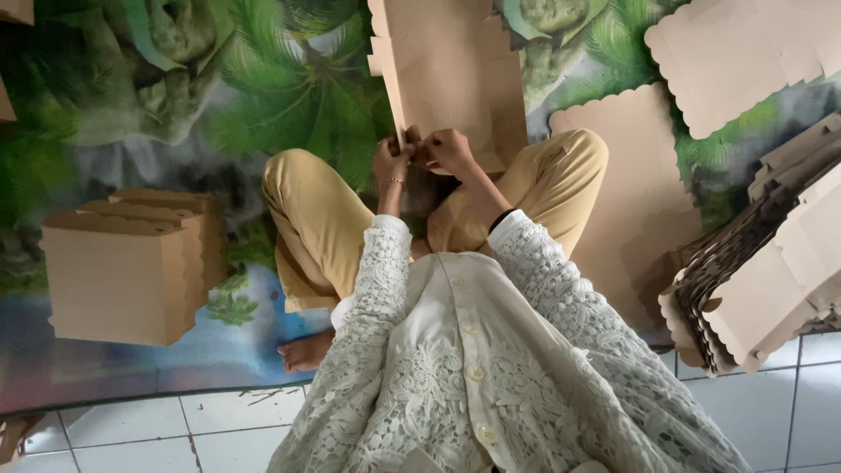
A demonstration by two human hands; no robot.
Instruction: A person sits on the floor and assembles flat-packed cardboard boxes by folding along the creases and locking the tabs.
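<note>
— Cardboard blank (451,66), flat and die-cut: where is it?

— Over the lap, long axis running away from the person. Left hand (392,162) and right hand (448,149) both pinch its near edge, grip narrow.

— How might it handle?

— Probably light, stiff, easily creased; best held at edges. Folded boxes (123,267) sit on the mat (289,96), flat stack (758,271) opposite.
</note>
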